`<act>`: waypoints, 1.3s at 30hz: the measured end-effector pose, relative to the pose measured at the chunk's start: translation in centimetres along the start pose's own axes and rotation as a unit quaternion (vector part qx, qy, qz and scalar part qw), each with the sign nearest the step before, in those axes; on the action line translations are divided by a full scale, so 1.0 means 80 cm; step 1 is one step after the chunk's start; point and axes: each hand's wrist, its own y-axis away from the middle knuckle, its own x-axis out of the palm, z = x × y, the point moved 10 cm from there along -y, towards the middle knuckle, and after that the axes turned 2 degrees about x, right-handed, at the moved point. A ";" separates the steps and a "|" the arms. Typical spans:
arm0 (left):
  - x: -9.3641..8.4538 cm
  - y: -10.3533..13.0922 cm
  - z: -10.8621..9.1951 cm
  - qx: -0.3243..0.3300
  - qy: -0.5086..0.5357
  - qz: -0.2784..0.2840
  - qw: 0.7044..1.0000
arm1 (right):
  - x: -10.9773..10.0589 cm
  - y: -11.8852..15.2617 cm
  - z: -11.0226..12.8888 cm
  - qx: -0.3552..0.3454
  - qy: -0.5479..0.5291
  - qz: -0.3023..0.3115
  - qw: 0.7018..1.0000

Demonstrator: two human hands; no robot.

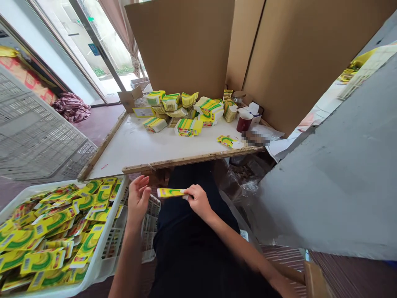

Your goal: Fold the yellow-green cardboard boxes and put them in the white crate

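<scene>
My right hand [198,200] pinches one end of a small yellow and green carton [170,192], held over my lap just below the table's front edge. The carton looks narrow from this side, with a white end pointing left. To its left, my left hand [138,196] is raised and empty, fingers apart, a short gap from the carton's tip. Beside my left forearm stands a white plastic crate [107,231] heaped with yellow and green packets [56,219].
A white table [124,145] with a wooden edge bears stacks of yellow cartons [189,127], a dark red cup [245,122] and a flat carton [228,141]. Cardboard sheets [182,45] rise behind. Grey crates [37,128] stand left; a grey panel [335,165] is at right.
</scene>
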 end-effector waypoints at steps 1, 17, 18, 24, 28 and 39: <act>0.004 -0.004 -0.006 0.018 -0.043 0.037 0.998 | 0.001 0.002 0.011 -0.045 0.068 0.004 0.997; 0.111 0.064 0.002 -0.023 -0.283 0.297 0.912 | 0.002 0.013 -0.027 0.181 -0.324 -0.051 0.927; 0.116 0.068 0.000 -0.010 -0.277 0.298 0.913 | 0.022 0.016 -0.033 0.232 -0.394 -0.001 0.889; 0.132 0.085 -0.005 0.042 -0.217 0.304 0.927 | 0.058 0.032 -0.014 0.297 -0.488 0.133 0.810; 0.128 0.084 -0.012 0.068 -0.173 0.289 0.939 | 0.053 0.029 -0.022 0.287 -0.485 0.101 0.820; 0.110 0.076 0.019 0.036 -0.129 0.247 0.960 | 0.024 0.022 0.044 -0.079 -0.104 0.125 0.984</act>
